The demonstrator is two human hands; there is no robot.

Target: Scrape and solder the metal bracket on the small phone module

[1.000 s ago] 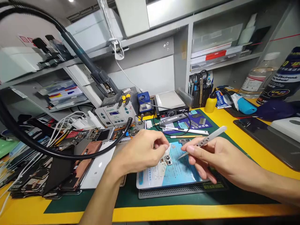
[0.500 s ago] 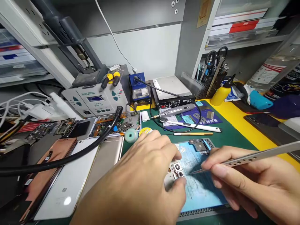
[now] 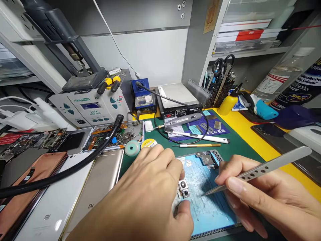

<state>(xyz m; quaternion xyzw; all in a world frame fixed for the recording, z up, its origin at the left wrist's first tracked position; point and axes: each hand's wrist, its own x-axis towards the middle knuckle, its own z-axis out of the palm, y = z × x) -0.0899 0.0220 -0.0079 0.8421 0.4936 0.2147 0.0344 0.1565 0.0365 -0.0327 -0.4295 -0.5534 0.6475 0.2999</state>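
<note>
My left hand (image 3: 150, 187) is curled over a small phone circuit board, its thumb and index finger on either side of a silver camera module (image 3: 184, 188) with two lenses. Most of that board is hidden beneath the palm. Metal tweezers (image 3: 260, 169) with a row of holes are pinched in my right hand (image 3: 260, 197). Their pointed tip is just right of the camera module, apart from it, low over a worn blue work mat (image 3: 203, 214). Another dark board piece (image 3: 207, 158) rests at the mat's far edge.
Several phones (image 3: 100, 187) lie at left, crossed by a thick black hose (image 3: 75, 174). Behind stand a parts tray (image 3: 142, 137), a rework station (image 3: 95, 107) and a heating plate (image 3: 178, 95). A grey pen tool (image 3: 185, 119), a brush (image 3: 213, 137) and a yellow bottle (image 3: 227, 103) are beyond the mat.
The head view has shifted, so the bench appears further left. The tweezers tip has moved slightly right and nearer me relative to the camera module. My left hand keeps its hold.
</note>
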